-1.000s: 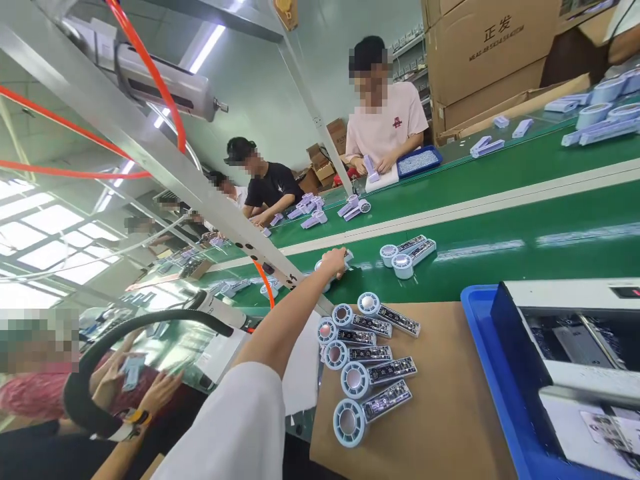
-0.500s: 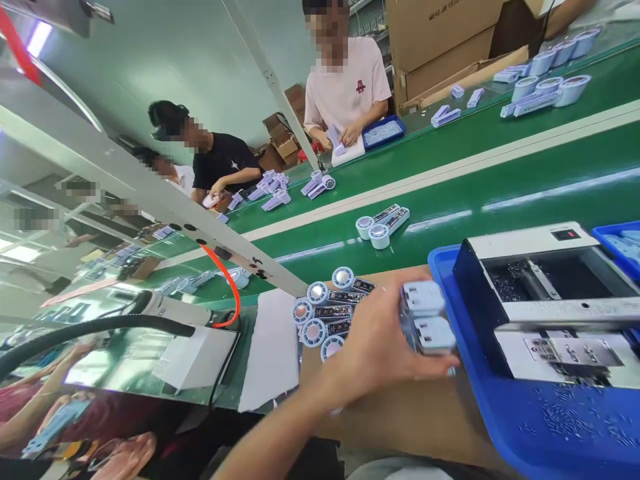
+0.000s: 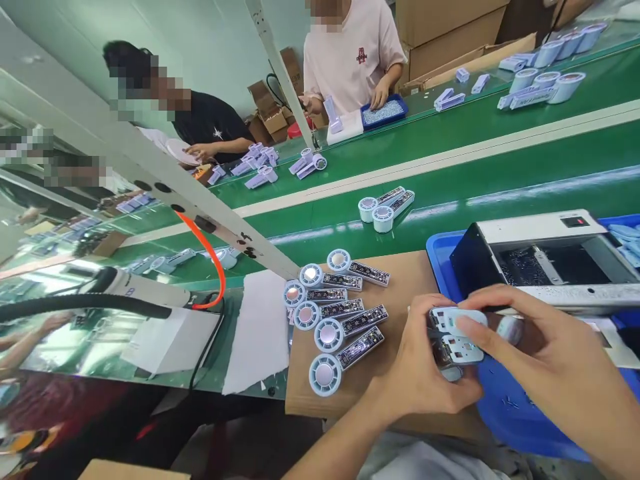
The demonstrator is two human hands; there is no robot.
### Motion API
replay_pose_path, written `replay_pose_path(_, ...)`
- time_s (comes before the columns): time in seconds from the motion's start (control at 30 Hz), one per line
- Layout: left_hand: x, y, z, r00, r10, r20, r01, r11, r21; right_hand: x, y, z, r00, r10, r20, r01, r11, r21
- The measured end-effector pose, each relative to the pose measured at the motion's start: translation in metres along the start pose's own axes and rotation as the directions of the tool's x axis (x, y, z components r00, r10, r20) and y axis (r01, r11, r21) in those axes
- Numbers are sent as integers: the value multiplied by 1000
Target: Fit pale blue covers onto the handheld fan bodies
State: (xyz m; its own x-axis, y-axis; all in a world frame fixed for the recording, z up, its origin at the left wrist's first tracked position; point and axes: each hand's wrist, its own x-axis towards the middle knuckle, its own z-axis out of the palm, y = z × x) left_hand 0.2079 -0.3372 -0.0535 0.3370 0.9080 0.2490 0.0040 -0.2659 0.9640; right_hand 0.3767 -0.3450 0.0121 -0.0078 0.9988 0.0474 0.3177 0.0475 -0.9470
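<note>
My left hand [image 3: 425,367] is wrapped round a pair of light-blue device parts [image 3: 457,333], held side by side with their ends facing me. My right hand [image 3: 535,340] touches the top of the pair with its thumb, its fingers curled round another light-blue piece [image 3: 510,328] beside them. Most of that piece is hidden. Left of my hands, several round-headed light-blue devices [image 3: 329,335] with exposed circuit boards lie fanned out on a brown cardboard surface [image 3: 410,273].
A screw-feeding machine [image 3: 540,230] stands in a blue tray [image 3: 525,420] at the right. Two more devices [image 3: 383,219] rest on the green conveyor [image 3: 450,193]. A metal post [image 3: 220,230] slants across the left. Two people work across the belt.
My right hand has come into view and onto the held parts. My left hand has moved right and down, uncovering the fanned devices. The view has shifted.
</note>
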Motion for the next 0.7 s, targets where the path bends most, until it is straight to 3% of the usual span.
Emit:
replay_pose_path(0.1, -2, -11, 5, 996, 84, -15, -83, 993, 89, 13, 0, 1, 997, -7, 83, 10, 999, -44)
replay_pose_path(0.23, 0, -19, 0, 970, 243, 23, -244, 961, 128, 11, 8, 1, 982, 39, 182, -35, 999, -27)
replay_pose_path(0.4, 6, -18, -7, 947, 312, 70, -319, 940, 124, 11, 4, -1, 981, 45, 189, -61, 995, 76)
replay_pose_path(0.57, 5, -17, -7, 962, 264, 71, -271, 953, 133, 13, -2, 3, 991, -53, 121, 52, 999, 13)
replay_pose_path(0.7, 5, -22, -5, 954, 290, 79, -299, 941, 157, -10, -7, 3, 983, -181, 5, 181, 983, -29)
